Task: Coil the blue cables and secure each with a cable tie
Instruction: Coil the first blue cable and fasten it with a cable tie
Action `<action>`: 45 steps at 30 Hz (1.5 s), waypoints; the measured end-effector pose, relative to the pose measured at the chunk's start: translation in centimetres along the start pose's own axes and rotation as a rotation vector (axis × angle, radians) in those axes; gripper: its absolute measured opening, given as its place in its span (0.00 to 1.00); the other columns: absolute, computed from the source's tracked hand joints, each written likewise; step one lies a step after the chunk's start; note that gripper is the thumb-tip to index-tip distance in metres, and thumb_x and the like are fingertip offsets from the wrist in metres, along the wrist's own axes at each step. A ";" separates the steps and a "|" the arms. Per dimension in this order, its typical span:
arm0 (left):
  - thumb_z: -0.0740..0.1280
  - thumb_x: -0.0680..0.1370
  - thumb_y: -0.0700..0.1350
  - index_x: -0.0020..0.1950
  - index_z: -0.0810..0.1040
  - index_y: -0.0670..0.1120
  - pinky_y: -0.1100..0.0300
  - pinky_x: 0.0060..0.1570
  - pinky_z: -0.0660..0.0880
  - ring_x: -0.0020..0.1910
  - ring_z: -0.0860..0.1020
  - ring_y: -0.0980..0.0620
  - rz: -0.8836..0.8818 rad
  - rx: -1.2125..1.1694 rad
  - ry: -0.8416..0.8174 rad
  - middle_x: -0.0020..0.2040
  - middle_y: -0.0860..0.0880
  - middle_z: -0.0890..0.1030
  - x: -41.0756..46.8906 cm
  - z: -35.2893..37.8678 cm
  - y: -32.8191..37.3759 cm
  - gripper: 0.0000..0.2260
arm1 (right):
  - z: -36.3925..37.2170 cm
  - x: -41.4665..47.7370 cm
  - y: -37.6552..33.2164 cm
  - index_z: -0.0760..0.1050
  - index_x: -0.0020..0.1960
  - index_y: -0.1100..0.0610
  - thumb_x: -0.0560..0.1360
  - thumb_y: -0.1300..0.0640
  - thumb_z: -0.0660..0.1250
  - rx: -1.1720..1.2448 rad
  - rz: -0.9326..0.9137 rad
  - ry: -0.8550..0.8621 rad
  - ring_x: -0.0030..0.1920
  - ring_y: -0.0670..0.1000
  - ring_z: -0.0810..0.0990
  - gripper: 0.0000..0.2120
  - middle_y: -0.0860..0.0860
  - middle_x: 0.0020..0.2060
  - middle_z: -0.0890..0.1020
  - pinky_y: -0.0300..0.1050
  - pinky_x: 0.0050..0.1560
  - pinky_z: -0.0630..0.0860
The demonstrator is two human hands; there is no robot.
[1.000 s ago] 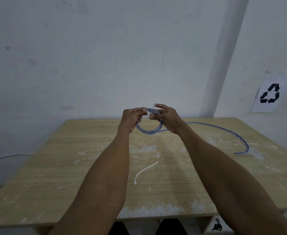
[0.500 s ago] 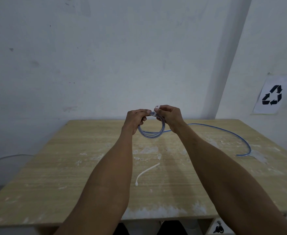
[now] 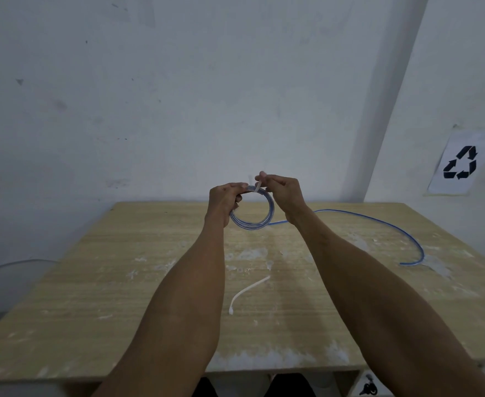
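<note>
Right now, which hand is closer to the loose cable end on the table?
Right. The right hand, pinching the tie, is up and left of the cable end; the left hand grips the coil even farther left.

Wooden table (image 3: pixel 121 296), marked with white smears (image 3: pixel 247 255), set against a pale wall (image 3: pixel 178 96). A paper recycling sign (image 3: pixel 459 164) is taped to the right-hand wall. A grey cord (image 3: pixel 12 266) is seen at far left.

Bare tabletop (image 3: pixel 106 282) at left; loose cable tie (image 3: pixel 248 293) at centre, blue cable (image 3: pixel 361 214) trailing across the right.
</note>
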State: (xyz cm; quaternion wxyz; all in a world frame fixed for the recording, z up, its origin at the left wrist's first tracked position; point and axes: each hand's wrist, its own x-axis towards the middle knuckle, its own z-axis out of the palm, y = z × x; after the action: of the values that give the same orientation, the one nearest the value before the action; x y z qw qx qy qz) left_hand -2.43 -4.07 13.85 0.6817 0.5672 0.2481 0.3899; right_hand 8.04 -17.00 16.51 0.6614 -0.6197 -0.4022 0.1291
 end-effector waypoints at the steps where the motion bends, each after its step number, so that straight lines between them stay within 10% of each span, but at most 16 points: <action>1: 0.73 0.74 0.36 0.45 0.86 0.42 0.65 0.24 0.63 0.29 0.69 0.53 0.000 -0.008 0.009 0.39 0.41 0.80 0.0 -0.1 0.1 0.03 | 0.1 0.0 -0.1 0.86 0.51 0.61 0.80 0.51 0.69 -0.007 0.009 -0.013 0.49 0.38 0.84 0.14 0.48 0.47 0.88 0.29 0.47 0.77; 16: 0.70 0.75 0.36 0.47 0.87 0.45 0.65 0.23 0.60 0.28 0.67 0.54 -0.071 -0.032 0.014 0.43 0.43 0.82 0.5 -0.8 0.6 0.08 | 0.1 -0.3 -1.0 0.86 0.48 0.65 0.81 0.53 0.68 -0.117 0.056 -0.100 0.39 0.34 0.81 0.16 0.55 0.44 0.86 0.20 0.40 0.70; 30: 0.70 0.76 0.33 0.54 0.86 0.44 0.65 0.23 0.60 0.29 0.66 0.53 -0.060 0.017 -0.071 0.43 0.40 0.82 0.2 -0.3 0.7 0.11 | 1.2 -0.3 -2.4 0.81 0.39 0.63 0.69 0.56 0.80 -0.045 0.342 0.058 0.40 0.53 0.73 0.12 0.56 0.39 0.78 0.48 0.39 0.69; 45: 0.71 0.75 0.32 0.50 0.87 0.47 0.63 0.25 0.60 0.31 0.64 0.51 -0.020 0.049 -0.107 0.41 0.41 0.84 -0.5 -0.3 0.8 0.11 | 1.0 0.2 -2.0 0.79 0.41 0.63 0.70 0.58 0.79 -0.009 0.420 0.037 0.44 0.53 0.76 0.11 0.55 0.42 0.79 0.50 0.41 0.73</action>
State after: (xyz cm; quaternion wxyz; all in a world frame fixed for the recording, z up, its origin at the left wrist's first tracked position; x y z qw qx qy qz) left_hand -3.20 -4.24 14.52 0.6838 0.6013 0.2264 0.3457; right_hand 6.85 -16.55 18.32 0.6246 -0.6952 -0.2525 0.2508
